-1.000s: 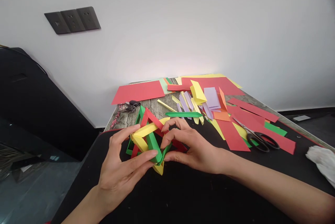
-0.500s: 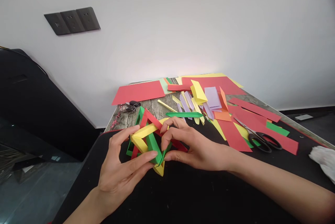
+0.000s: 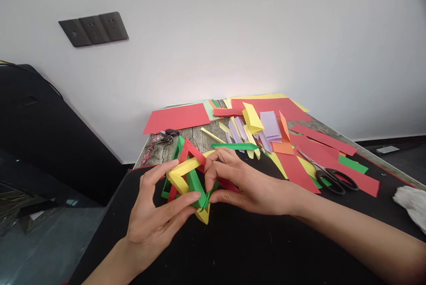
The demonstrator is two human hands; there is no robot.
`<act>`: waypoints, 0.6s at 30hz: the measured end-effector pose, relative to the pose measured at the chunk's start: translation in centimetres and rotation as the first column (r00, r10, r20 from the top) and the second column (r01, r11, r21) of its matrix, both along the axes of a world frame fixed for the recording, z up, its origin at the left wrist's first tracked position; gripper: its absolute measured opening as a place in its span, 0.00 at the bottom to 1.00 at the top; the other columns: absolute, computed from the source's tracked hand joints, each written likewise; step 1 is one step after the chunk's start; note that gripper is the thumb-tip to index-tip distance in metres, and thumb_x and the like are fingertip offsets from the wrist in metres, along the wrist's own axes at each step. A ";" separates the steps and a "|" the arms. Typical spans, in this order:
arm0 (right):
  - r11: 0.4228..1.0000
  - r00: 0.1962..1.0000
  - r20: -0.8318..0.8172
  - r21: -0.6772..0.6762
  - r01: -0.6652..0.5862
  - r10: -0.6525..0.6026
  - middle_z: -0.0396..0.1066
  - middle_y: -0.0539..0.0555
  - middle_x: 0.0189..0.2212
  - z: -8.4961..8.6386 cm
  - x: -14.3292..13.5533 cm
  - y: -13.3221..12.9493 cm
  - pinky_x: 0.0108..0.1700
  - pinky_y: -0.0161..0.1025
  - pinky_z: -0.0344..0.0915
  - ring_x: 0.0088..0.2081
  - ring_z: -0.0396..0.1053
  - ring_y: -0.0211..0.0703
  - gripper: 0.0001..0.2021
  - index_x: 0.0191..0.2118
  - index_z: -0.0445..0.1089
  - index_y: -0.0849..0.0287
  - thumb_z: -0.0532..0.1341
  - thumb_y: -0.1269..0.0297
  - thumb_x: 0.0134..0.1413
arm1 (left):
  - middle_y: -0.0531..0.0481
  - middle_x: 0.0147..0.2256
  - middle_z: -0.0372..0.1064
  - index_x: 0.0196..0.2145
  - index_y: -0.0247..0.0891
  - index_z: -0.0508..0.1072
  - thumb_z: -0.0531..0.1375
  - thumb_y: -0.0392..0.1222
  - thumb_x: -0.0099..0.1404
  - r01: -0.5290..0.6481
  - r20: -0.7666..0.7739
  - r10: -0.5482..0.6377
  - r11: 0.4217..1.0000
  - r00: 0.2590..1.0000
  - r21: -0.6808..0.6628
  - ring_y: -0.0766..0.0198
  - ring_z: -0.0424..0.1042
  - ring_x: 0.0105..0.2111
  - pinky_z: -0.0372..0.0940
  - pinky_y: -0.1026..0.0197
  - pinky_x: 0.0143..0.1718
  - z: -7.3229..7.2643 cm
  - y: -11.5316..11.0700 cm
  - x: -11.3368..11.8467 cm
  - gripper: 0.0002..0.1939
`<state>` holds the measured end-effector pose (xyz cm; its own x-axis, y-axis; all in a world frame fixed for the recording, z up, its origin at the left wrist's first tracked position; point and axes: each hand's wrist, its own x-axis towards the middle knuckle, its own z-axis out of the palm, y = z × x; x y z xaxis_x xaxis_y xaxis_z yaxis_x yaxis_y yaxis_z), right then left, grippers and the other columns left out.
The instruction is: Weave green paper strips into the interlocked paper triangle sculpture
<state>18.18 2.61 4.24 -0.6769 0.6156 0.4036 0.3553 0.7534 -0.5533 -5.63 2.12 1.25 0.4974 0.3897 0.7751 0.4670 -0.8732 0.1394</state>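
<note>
An open model of folded paper strips (image 3: 183,168), in red, yellow and green, is held between both hands above the black mat (image 3: 239,249). My left hand (image 3: 149,214) grips its left side, thumb pressed on a green strip near the bottom and the index finger at a yellow corner. My right hand (image 3: 242,183) pinches the right side, with thumb and fingertips around a green strip's end close to the left thumb. Part of the model is hidden behind the right fingers. A loose folded green strip (image 3: 234,146) lies just beyond the right hand.
Large black-handled scissors (image 3: 333,176) rest on red paper pieces at the right. Small dark scissors (image 3: 169,133) lie behind the model. Folded purple strips (image 3: 234,129), a yellow folded sheet (image 3: 253,117) and red sheets (image 3: 179,117) are farther back. White crumpled tissue (image 3: 411,203) sits at the right edge.
Hardly anything differs. The view has shifted very slightly, while both hands keep the same hold on the paper model.
</note>
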 end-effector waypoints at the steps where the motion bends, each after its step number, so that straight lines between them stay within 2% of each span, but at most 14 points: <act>1: 1.000 1.000 0.009 0.003 -0.006 0.006 0.61 0.54 0.39 0.0 0.0 0.0 0.52 0.45 0.59 0.46 0.59 0.44 0.03 0.39 0.65 0.59 0.61 0.69 0.61 | 0.45 0.60 0.54 0.45 0.48 0.76 0.63 0.27 0.60 -0.003 0.001 0.003 1.000 1.000 0.000 0.52 0.61 0.56 0.63 0.49 0.50 0.0 0.0 0.0 0.19; 9: 0.999 0.999 0.014 0.015 -0.047 0.047 0.61 0.56 0.41 0.0 0.0 0.2 0.54 0.47 0.58 0.51 0.58 0.46 0.02 0.38 0.67 0.60 0.60 0.69 0.62 | 0.43 0.60 0.54 0.44 0.45 0.76 0.65 0.25 0.58 0.008 0.007 -0.008 1.000 1.000 -0.003 0.51 0.60 0.56 0.62 0.47 0.51 0.0 0.1 -0.1 0.19; 18: 0.999 0.998 0.059 0.019 -0.028 0.027 0.60 0.55 0.40 0.6 -0.3 0.0 0.53 0.50 0.59 0.48 0.58 0.45 0.01 0.38 0.66 0.59 0.58 0.70 0.63 | 0.45 0.60 0.55 0.45 0.48 0.76 0.63 0.28 0.61 0.002 0.008 -0.002 1.000 1.000 -0.009 0.51 0.61 0.57 0.63 0.46 0.53 0.0 -0.1 -0.1 0.17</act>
<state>17.93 2.58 4.81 -0.7163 0.5886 0.3748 0.3657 0.7741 -0.5168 -5.74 2.04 1.28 0.4920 0.3960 0.7753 0.4642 -0.8727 0.1512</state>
